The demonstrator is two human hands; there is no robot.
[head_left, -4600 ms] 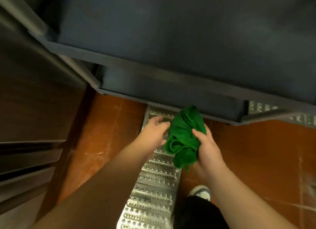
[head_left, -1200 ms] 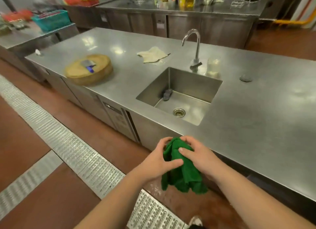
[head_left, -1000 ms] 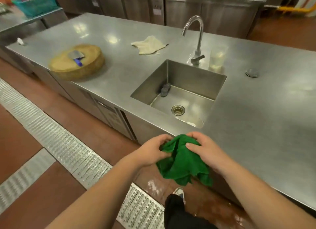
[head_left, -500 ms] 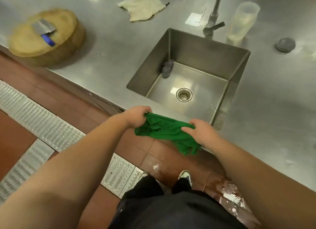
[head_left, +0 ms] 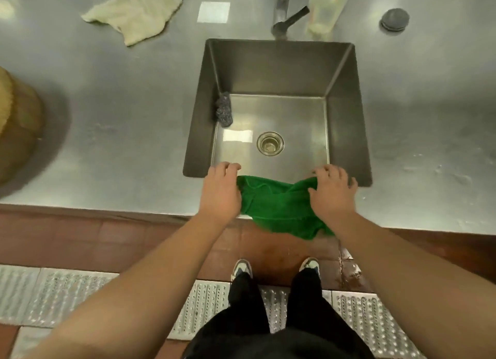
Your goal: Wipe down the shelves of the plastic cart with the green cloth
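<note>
Green cloth (head_left: pixel 279 208) is pinched at each end by curled fingers of the left hand (head_left: pixel 221 191) and right hand (head_left: pixel 331 191), stretched between them over the near rim of the sink (head_left: pixel 346 133). A scourer (head_left: pixel 224 109) lies inside; a pale rag (head_left: pixel 134 12) is noted on the counter (head_left: pixel 120 104)

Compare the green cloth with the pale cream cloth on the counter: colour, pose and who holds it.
The green cloth is deep green; the pale cream cloth is off-white. The green one is stretched between the left hand and right hand over the steel sink's near edge; the cream one lies untouched and rumpled, left of the tap. Both look like soft towelling.
</note>
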